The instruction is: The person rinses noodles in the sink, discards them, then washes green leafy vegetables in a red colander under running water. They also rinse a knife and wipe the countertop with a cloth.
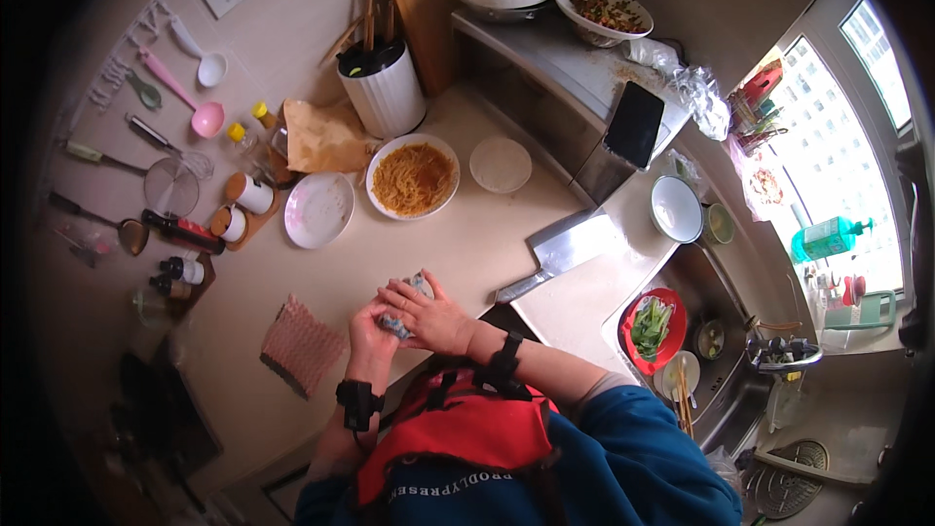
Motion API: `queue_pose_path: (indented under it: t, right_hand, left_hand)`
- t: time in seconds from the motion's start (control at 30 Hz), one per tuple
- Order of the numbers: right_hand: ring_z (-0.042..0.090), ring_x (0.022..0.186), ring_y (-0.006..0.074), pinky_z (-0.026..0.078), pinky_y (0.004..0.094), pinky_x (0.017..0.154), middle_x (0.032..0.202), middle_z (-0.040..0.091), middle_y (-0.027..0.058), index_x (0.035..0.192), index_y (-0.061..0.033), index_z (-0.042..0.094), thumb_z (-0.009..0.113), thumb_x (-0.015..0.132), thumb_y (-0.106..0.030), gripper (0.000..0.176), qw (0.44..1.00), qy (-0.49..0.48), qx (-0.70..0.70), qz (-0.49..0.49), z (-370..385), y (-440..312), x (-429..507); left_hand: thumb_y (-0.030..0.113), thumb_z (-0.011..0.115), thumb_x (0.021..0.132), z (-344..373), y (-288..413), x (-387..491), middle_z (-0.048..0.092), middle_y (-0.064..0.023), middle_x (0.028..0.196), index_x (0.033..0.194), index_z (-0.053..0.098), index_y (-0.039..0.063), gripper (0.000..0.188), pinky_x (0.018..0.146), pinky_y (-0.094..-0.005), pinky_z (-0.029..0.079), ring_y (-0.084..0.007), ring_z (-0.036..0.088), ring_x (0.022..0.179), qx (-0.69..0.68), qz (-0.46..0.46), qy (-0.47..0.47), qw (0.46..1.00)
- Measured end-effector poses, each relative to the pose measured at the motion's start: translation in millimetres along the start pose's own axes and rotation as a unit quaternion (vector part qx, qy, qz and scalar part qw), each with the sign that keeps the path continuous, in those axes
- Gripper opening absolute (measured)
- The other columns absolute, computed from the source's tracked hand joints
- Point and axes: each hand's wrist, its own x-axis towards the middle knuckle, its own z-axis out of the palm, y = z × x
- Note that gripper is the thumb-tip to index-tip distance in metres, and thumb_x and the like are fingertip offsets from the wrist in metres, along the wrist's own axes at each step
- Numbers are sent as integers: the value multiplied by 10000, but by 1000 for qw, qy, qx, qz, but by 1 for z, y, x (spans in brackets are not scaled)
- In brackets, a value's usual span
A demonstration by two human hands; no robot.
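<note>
At the counter's front edge, my left hand (373,332) and my right hand (427,314) are together around a small crumpled blue-and-white cloth (395,325), mostly covered by the palms and fingers. A pink textured cloth (303,345) lies on the counter left of my hands. Beyond them stand a bowl of noodles in reddish sauce (413,177), a soiled pale plate (319,210) and a small round translucent dish (500,165). A wide-bladed cleaver (575,242) rests to the right, its handle towards me.
The sink (738,380) at right holds a red basin (681,329) with leafy greens, and a bowl with chopsticks. A metal shelf (540,73) carries dishes and a phone (634,126). Utensils hang at left above seasoning jars (250,193). A white utensil holder (383,91) stands at the back.
</note>
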Motion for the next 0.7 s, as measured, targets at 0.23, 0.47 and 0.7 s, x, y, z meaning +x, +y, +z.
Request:
queue_pose_path:
  t: [0.23, 0.47, 0.7]
  right_hand:
    - [609, 1022, 257, 425, 427, 970, 1166, 614, 75, 1210, -109, 573, 606, 832, -166, 383, 984, -65, 103, 133, 15, 39, 2]
    - [619, 812, 155, 505, 316, 742, 897, 673, 77, 1002, 16, 639, 565, 885, -130, 201, 630, 119, 679, 357, 22, 20, 46]
    - [625, 740, 194, 503, 347, 725, 799, 665, 141, 998, -15, 638, 617, 853, -182, 222, 860, 49, 421, 283, 44, -28, 80]
  left_hand:
    - [157, 442, 892, 5, 24, -6, 556, -165, 1159, 1175, 517, 6, 330, 941, -460, 434, -318, 533, 1091, -50, -65, -60, 995]
    - [378, 409, 968, -18, 76, -7, 647, -150, 903, 998, 592, 23, 400, 805, -490, 496, -344, 635, 843, 50, -129, -294, 946]
    - [519, 386, 961, -74, 120, 33, 651, -120, 926, 990, 583, 38, 520, 769, -430, 511, -293, 623, 812, 113, -50, 7, 992]
